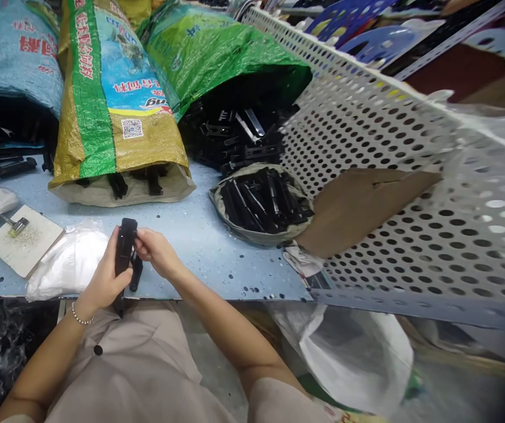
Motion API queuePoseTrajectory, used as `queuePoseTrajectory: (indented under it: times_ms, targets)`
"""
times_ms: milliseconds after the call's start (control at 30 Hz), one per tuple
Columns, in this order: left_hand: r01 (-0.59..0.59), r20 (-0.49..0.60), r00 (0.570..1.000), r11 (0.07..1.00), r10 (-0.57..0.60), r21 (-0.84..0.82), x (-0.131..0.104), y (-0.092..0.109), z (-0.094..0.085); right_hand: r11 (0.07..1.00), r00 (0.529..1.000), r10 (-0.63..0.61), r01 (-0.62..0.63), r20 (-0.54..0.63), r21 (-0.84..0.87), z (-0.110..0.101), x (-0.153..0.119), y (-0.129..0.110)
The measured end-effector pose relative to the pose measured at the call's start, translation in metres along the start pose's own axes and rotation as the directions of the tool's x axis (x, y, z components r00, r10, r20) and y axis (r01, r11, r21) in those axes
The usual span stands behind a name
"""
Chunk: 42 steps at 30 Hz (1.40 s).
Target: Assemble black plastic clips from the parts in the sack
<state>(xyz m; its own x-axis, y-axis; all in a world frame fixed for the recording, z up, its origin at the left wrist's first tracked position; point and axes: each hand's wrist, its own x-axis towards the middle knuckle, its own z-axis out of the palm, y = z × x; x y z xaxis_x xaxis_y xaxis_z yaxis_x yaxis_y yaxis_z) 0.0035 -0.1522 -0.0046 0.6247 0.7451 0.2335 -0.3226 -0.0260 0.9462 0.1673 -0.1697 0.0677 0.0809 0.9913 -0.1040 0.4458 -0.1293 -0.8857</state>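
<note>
Upright in front of my body is a long black plastic part (pixel 125 244), with my left hand (pixel 107 276) wrapped round its lower portion. My right hand (pixel 153 247) is closed in a pinch at the part's upper right edge; whether a small piece sits between those fingertips is hidden. Another black piece (pixel 136 273) shows just below my right fingers, close to the table edge. To the left of my left hand lies a white plastic bag bundle (pixel 71 258) on the blue speckled table (pixel 208 276).
Woven sacks (pixel 124 88) with black parts stand behind, beside an open green sack (pixel 230 59). A round cloth bag (pixel 261 235) holds several black parts. A perforated white panel (pixel 393 129) borders the right. At left, a small metal tool (pixel 18 226) rests on a square board (pixel 29 252).
</note>
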Motion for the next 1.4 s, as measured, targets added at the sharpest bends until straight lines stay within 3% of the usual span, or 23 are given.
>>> queuePoseTrajectory:
  times_ms: [67, 133, 200, 233, 300, 367, 500, 567, 633, 733, 767, 800, 833, 933, 1000, 1133, 1233, 1300, 1367, 1400]
  targets:
    - [-0.010, 0.002, 1.000, 1.000, 0.010, 0.009, 0.001, 0.000, -0.001, 0.994, 0.996, 0.074, -0.077, 0.042, 0.075, 0.001, -0.003, 0.001]
    - [0.047, 0.012, 0.999, 0.995, -0.046, -0.092, 0.002, 0.002, -0.004, 0.983, 0.999, -0.037, 0.030, -0.034, -0.179, -0.005, -0.007, -0.002]
    - [0.155, 0.051, 0.988, 0.962, -0.147, -0.226, 0.002, 0.008, -0.006, 0.814, 0.963, -0.264, 0.188, -0.061, -0.550, -0.016, -0.009, -0.006]
    - [0.213, 0.085, 0.977, 0.934, -0.197, -0.287, 0.001, 0.012, -0.006, 0.692, 0.939, -0.345, 0.250, -0.006, -0.677, -0.021, -0.009, -0.008]
    - [0.305, 0.157, 0.952, 0.880, -0.265, -0.364, -0.001, 0.018, -0.005, 0.545, 0.915, -0.378, 0.343, 0.141, -0.765, -0.029, -0.009, -0.011]
    - [0.311, 0.161, 0.949, 0.884, -0.271, -0.348, -0.003, 0.021, 0.000, 0.625, 0.932, -0.322, 0.342, 0.166, -0.702, -0.031, -0.008, -0.011]
    - [0.165, 0.008, 0.986, 0.977, -0.166, -0.136, -0.007, 0.019, 0.009, 0.896, 0.992, -0.099, 0.122, 0.076, -0.428, -0.025, -0.007, -0.009]
    - [0.199, 0.023, 0.980, 0.964, -0.198, -0.177, -0.007, 0.020, 0.007, 0.905, 0.994, -0.043, 0.082, 0.102, -0.418, -0.026, -0.010, -0.013]
    - [0.267, 0.057, 0.963, 0.920, -0.262, -0.286, -0.006, 0.024, 0.003, 0.805, 0.986, -0.142, 0.165, 0.084, -0.570, -0.030, -0.013, -0.020]
    - [0.305, 0.096, 0.952, 0.870, -0.291, -0.387, -0.005, 0.032, -0.001, 0.478, 0.913, -0.364, 0.351, 0.183, -0.805, -0.035, -0.017, -0.029]
    - [0.306, 0.115, 0.952, 0.866, -0.284, -0.396, -0.005, 0.033, -0.001, 0.428, 0.897, -0.381, 0.387, 0.225, -0.817, -0.035, -0.017, -0.030]
    - [0.297, 0.124, 0.955, 0.872, -0.270, -0.388, -0.005, 0.033, 0.000, 0.434, 0.893, -0.382, 0.400, 0.238, -0.807, -0.034, -0.017, -0.030]
    - [0.274, 0.113, 0.962, 0.891, -0.250, -0.363, -0.006, 0.032, 0.001, 0.498, 0.905, -0.368, 0.386, 0.214, -0.776, -0.032, -0.016, -0.029]
    - [0.194, 0.042, 0.981, 0.944, -0.190, -0.265, -0.008, 0.024, 0.006, 0.809, 0.976, -0.177, 0.218, 0.128, -0.545, -0.028, -0.013, -0.023]
    - [0.196, 0.036, 0.980, 0.944, -0.193, -0.267, -0.008, 0.020, 0.006, 0.871, 0.987, -0.089, 0.143, 0.135, -0.471, -0.028, -0.011, -0.021]
    - [0.248, 0.061, 0.968, 0.907, -0.242, -0.341, -0.002, 0.020, 0.003, 0.655, 0.975, -0.212, 0.193, 0.068, -0.731, -0.031, -0.009, -0.023]
    - [0.220, -0.025, 0.969, 0.901, -0.246, -0.374, 0.009, 0.020, 0.000, 0.582, 0.974, -0.193, 0.212, 0.119, -0.785, -0.023, -0.019, -0.018]
    - [0.207, -0.093, 0.960, 0.890, -0.266, -0.405, 0.015, 0.018, -0.002, 0.470, 0.930, -0.279, 0.348, 0.238, -0.811, -0.010, -0.031, -0.007]
    - [0.239, -0.102, 0.945, 0.870, -0.310, -0.432, 0.020, 0.012, -0.004, 0.337, 0.856, -0.361, 0.491, 0.371, -0.804, 0.003, -0.044, 0.007]
    - [0.261, -0.092, 0.939, 0.864, -0.330, -0.431, 0.021, 0.007, -0.006, 0.324, 0.839, -0.366, 0.521, 0.403, -0.790, 0.008, -0.049, 0.013]
